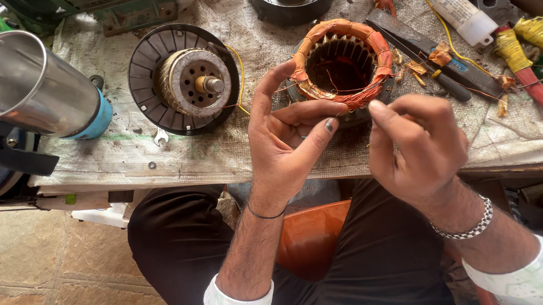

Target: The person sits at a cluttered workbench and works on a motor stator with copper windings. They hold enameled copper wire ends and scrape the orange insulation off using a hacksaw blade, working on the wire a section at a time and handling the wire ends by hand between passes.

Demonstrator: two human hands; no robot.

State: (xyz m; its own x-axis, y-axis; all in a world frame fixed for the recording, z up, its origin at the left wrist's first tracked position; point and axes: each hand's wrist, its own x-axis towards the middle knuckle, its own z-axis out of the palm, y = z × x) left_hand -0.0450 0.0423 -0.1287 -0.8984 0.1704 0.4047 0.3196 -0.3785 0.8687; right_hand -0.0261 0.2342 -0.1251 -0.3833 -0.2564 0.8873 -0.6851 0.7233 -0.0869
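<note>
Copper windings wrapped in orange tape ring the stator (pixel 341 63), which sits on the cloth-covered desk (pixel 219 150) just beyond my hands. My left hand (pixel 290 138) is raised in front of it with the thumb and forefinger curved apart in an open arc, the forefinger tip at the stator's left rim and the other fingers folded in; it grips nothing that I can see. My right hand (pixel 418 143) is closed, thumb and forefinger pressed together at the near edge of the winding, pinching what looks like a thin wire, too fine to make out clearly. Thin reddish wire strands (pixel 319 93) run across the stator's mouth. To the left lies a black ribbed disc with a rotor (pixel 187 81) and its shaft pointing up, and further left a shiny metal cylinder (pixel 20 86) on its side. Right of the stator rest dark pliers (pixel 430 60), a white tube (pixel 467 16), and two tools with yellow-taped handles (pixel 533 71). A small spanner (pixel 161 137) lies near the desk's front edge
</note>
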